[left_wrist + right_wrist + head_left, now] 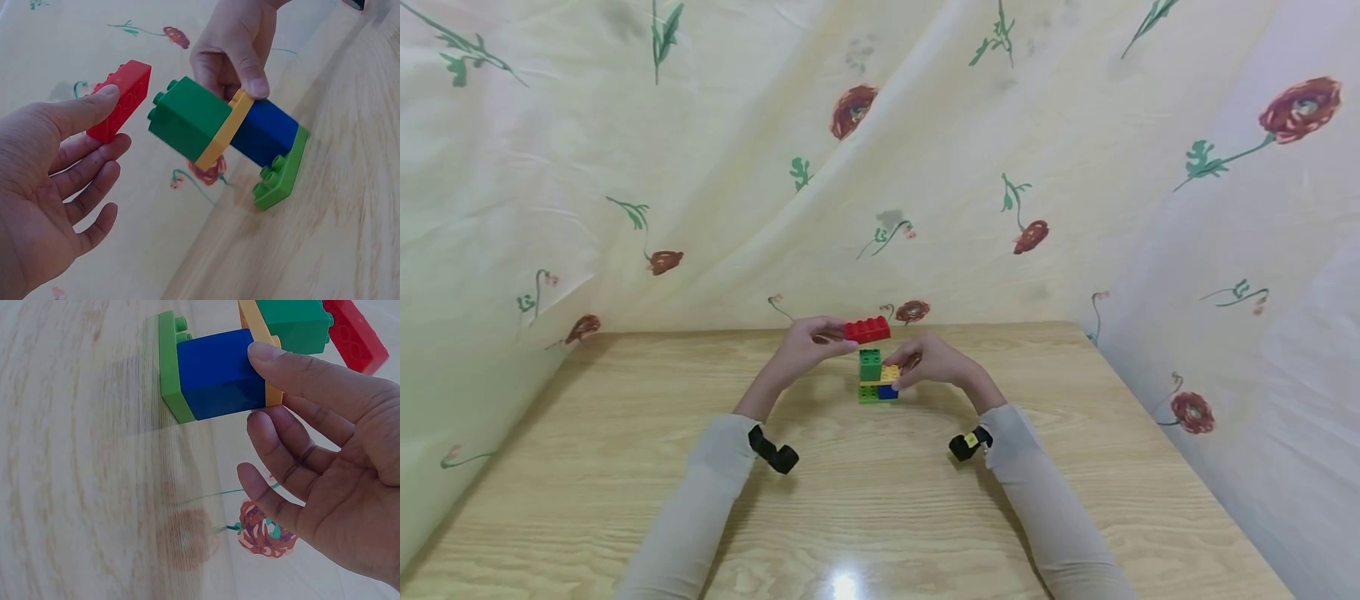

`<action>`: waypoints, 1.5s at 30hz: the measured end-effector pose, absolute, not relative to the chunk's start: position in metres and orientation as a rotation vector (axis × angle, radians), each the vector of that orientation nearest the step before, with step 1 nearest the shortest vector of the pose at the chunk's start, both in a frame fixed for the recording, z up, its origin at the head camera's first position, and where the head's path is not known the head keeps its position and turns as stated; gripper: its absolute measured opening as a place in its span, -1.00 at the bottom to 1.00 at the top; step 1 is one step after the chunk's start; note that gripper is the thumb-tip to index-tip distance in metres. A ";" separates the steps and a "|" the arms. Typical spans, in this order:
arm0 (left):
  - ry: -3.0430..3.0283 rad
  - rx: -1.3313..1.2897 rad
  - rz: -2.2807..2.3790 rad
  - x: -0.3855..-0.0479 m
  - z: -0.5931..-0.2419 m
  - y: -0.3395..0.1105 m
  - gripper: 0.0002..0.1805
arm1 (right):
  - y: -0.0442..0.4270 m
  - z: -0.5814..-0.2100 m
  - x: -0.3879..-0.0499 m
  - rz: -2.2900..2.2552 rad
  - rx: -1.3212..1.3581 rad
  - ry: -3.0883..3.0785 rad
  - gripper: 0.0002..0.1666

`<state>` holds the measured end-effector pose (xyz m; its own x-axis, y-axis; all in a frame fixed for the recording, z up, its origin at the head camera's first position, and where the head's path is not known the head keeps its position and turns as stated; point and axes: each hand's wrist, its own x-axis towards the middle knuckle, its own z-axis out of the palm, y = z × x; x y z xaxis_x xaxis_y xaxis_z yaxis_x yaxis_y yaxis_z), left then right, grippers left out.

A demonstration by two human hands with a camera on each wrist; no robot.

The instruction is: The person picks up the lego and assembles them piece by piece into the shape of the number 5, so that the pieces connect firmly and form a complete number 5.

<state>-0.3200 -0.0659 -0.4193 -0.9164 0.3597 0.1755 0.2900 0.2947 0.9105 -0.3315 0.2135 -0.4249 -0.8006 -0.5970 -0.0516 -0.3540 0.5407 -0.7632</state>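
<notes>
My left hand (808, 346) pinches a red toy brick (867, 330) between thumb and fingers, just above a small stack. In the left wrist view the red brick (122, 100) is apart from the green brick (189, 119). The stack has a light green plate (284, 175) at the bottom, a blue brick (222, 374) on one end of it, a yellow plate (226, 131) above, and the green brick on the yellow plate's other end. My right hand (936, 362) grips the yellow plate and the top of the blue brick between thumb and fingers.
The stack stands on a wood-grain table (850, 500) near its back edge. Behind and beside the table hangs a pale flowered cloth (737, 167). A black wrist camera (772, 450) sits on the left sleeve and another camera (968, 443) on the right.
</notes>
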 end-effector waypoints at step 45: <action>2.455 0.700 1.712 -0.315 -0.430 -0.044 -0.63 | 0.213 -0.426 -0.337 -1.204 -0.723 2.423 -0.62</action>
